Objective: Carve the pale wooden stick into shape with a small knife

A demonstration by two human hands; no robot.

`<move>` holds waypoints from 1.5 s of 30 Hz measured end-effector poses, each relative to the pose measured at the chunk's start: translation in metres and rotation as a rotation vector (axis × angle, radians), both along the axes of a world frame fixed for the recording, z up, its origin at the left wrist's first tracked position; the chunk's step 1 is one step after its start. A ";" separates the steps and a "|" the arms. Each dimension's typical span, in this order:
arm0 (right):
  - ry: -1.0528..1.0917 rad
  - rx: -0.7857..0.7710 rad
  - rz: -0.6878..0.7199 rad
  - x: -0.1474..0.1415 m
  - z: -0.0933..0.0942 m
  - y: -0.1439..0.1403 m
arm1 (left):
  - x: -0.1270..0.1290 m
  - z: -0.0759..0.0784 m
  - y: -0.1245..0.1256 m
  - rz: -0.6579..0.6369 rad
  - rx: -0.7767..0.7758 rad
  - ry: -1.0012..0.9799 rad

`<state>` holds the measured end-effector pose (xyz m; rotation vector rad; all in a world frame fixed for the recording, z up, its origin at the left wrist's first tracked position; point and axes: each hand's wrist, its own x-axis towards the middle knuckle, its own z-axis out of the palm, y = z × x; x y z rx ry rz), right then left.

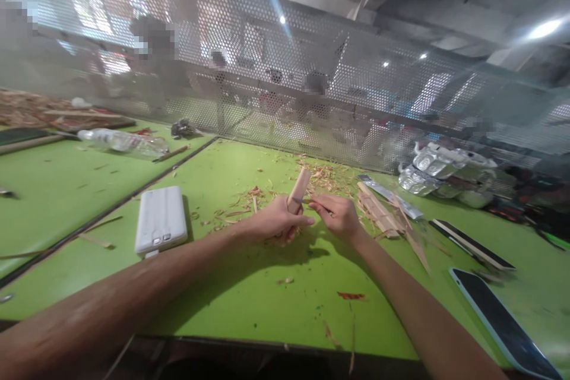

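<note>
Over the middle of the green table, my left hand [279, 219] is closed around a pale strip of wood [299, 187] that sticks up from the fist, tilted a little right. Close beside it, my right hand [337, 214] pinches a small thin tool, like a carving knife [306, 200]. Its dark narrow end meets the wood just above my left fingers. Most of the tool is hidden inside my right hand. Curled wood shavings [327, 175] lie behind both hands, and more are scattered to the left.
A white power bank [161, 219] lies left and a phone [503, 320] front right. Wood strips [378, 211] lie right of my hands. Foil-wrapped packages [445, 169] sit by the perforated screen [285, 83]. A plastic bottle [124, 142] lies far left. People are blurred behind the screen.
</note>
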<state>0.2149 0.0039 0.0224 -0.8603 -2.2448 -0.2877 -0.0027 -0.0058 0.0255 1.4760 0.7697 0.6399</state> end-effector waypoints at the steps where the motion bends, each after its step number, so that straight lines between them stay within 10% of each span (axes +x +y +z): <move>1: -0.011 0.019 -0.010 0.000 0.001 -0.001 | 0.000 0.000 0.000 -0.003 -0.004 -0.004; 8: 0.007 -0.003 -0.044 0.006 0.002 0.004 | -0.003 -0.003 0.001 -0.043 -0.076 -0.016; 17: 0.438 -0.055 -0.469 0.083 0.002 0.041 | 0.007 -0.011 -0.015 -0.266 -0.075 0.023; 35: 0.105 -0.144 0.080 -0.006 0.016 -0.011 | 0.001 -0.013 0.006 -0.051 -0.160 -0.190; 45: -0.045 0.018 0.022 -0.003 0.011 -0.008 | 0.003 -0.006 0.002 -0.021 -0.207 -0.173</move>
